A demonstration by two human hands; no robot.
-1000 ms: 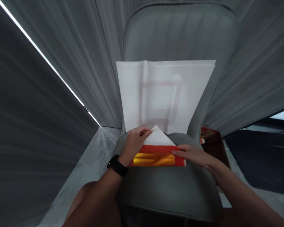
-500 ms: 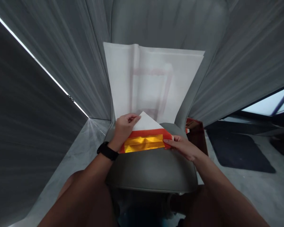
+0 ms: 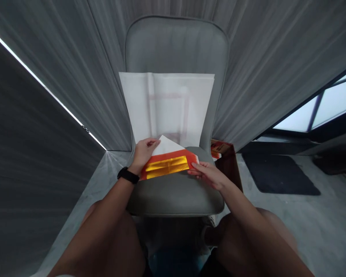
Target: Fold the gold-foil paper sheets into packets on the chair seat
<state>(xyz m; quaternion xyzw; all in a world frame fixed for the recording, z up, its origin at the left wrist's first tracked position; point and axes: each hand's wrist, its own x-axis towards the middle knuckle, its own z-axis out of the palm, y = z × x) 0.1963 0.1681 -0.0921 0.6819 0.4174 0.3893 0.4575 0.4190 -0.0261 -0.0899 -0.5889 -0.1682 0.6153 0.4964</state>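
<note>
Taking up the middle here is a grey padded chair (image 3: pixel 175 196), with big white sheets (image 3: pixel 170 107) propped against its backrest. Just in front of those, over the seat, there's a folded orange paper (image 3: pixel 173 156) with a shiny gold panel (image 3: pixel 167 166) and a pointy white flap (image 3: pixel 170 146). Left hand (image 3: pixel 143 154) is pinching the flap near its tip, right hand (image 3: pixel 209 174) has the other end between thumb and fingers. Black watch (image 3: pixel 128 175) on the left wrist, btw.
</note>
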